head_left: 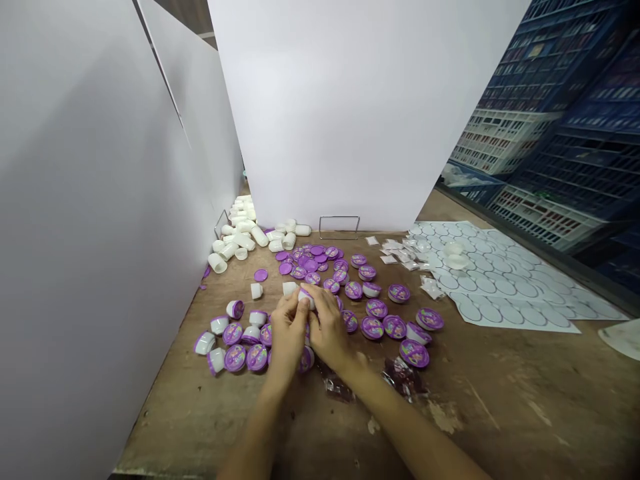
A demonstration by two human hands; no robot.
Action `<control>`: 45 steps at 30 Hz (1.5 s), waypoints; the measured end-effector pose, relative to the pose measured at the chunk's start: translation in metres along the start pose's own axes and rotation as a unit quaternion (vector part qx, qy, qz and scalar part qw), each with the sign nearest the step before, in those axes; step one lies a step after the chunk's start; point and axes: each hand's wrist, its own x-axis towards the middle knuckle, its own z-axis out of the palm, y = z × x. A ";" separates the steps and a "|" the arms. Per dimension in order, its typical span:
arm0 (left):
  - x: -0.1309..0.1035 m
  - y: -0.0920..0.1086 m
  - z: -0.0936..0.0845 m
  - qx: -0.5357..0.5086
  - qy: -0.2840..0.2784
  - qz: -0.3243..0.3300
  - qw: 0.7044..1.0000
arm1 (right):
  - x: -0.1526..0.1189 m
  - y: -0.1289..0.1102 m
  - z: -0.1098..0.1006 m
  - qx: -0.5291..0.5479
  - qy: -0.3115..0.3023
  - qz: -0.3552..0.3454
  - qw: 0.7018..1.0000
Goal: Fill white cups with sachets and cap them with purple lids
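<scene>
Both my hands meet over the middle of the wooden table, their fingers closed round one small white cup (pixel 308 299) with a purple edge. My left hand (pixel 289 327) grips it from the left, and my right hand (pixel 327 327) presses on it from the right; the fingers hide most of it. Just behind them stands another small white cup (pixel 289 288), and a further one (pixel 257 291) is off to the left. Purple lids (pixel 311 265) lie in a loose pile beyond my hands. White cups with printed purple lids (pixel 235 358) are spread on both sides.
Stacked white cups (pixel 245 240) lie at the back left by a white panel. Small clear packets (pixel 407 252) and sheets printed with circles (pixel 500 277) are on the right. Dark red packets (pixel 405 379) sit near my right forearm. Plastic crates (pixel 510 140) stand beyond the table.
</scene>
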 end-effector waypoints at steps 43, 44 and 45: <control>0.102 -0.039 -0.088 0.395 -0.092 -0.003 0.914 | 0.021 0.159 -0.199 -0.448 -0.130 0.457 0.757; 0.099 -0.038 -0.085 0.351 -0.075 -0.016 0.933 | 0.018 0.155 -0.196 -0.440 -0.110 0.453 0.768; 0.095 -0.036 -0.080 0.306 -0.066 -0.023 0.949 | 0.017 0.149 -0.191 -0.411 -0.076 0.443 0.793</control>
